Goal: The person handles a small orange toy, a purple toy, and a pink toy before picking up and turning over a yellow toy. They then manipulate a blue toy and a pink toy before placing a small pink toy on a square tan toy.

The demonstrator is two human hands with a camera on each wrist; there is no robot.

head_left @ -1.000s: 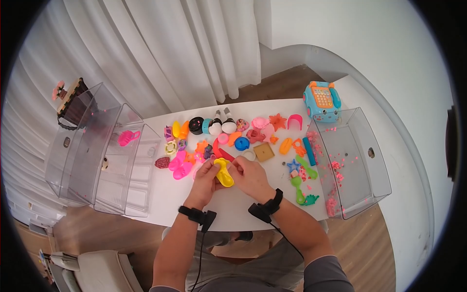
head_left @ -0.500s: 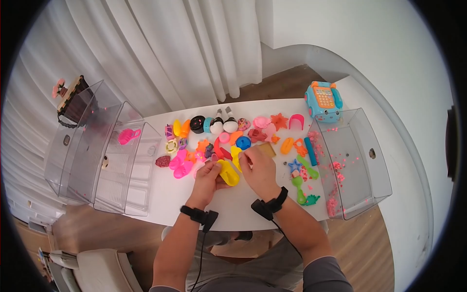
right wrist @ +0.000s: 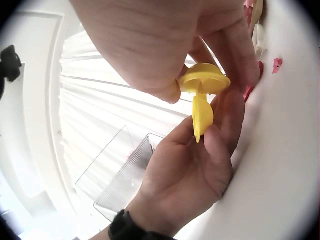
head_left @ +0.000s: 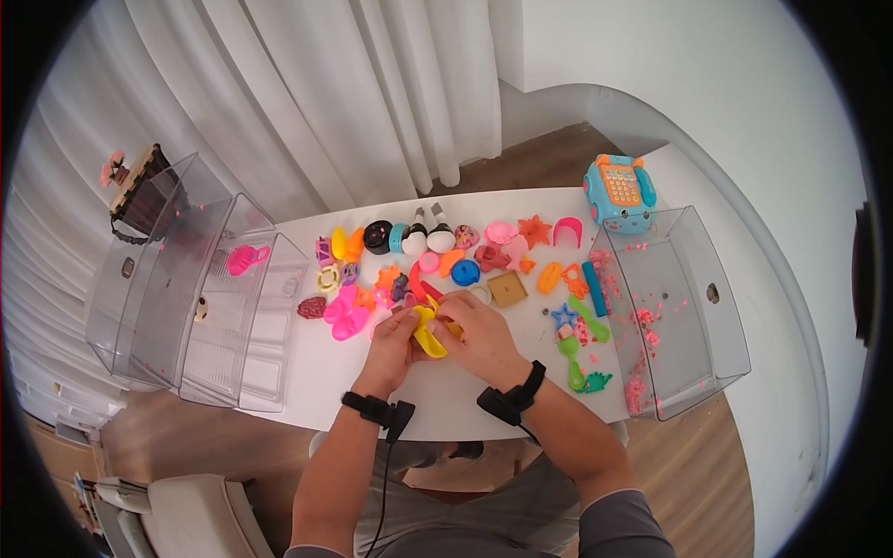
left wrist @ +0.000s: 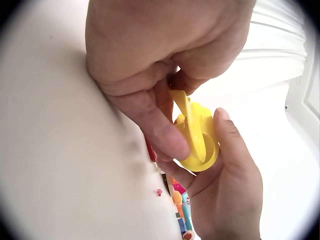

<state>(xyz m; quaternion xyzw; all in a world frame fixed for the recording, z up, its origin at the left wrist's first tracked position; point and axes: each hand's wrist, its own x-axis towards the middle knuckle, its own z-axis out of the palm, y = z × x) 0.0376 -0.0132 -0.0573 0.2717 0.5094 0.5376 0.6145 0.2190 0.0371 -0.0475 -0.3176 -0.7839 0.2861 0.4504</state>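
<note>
Both hands meet over the near middle of the white table (head_left: 521, 395). My left hand (head_left: 391, 346) pinches a yellow plastic mould half (head_left: 431, 346), a hollow rounded shell. Between the thumb and fingers of my right hand (head_left: 482, 337) is a second yellow mould half (head_left: 454, 329), mostly covered by that hand in the head view. The right wrist view shows the right hand's domed yellow piece (right wrist: 205, 75) just above the left hand's narrower one (right wrist: 202, 119). From the left wrist, the two yellow pieces overlap, one edge-on against the other's hollow side.
Colourful toys spread behind the hands, among them a blue round dish (head_left: 464, 272) and a tan square tray (head_left: 507, 289). Green toy scoops (head_left: 569, 352) lie at right. Clear bins stand left (head_left: 244, 307) and right (head_left: 698, 316), a toy phone (head_left: 619, 193) behind the right one.
The two yellow pieces were together a second ago, then apart with one in each hand. Now my right hand has moved back left and down, bringing its piece against the other.
</note>
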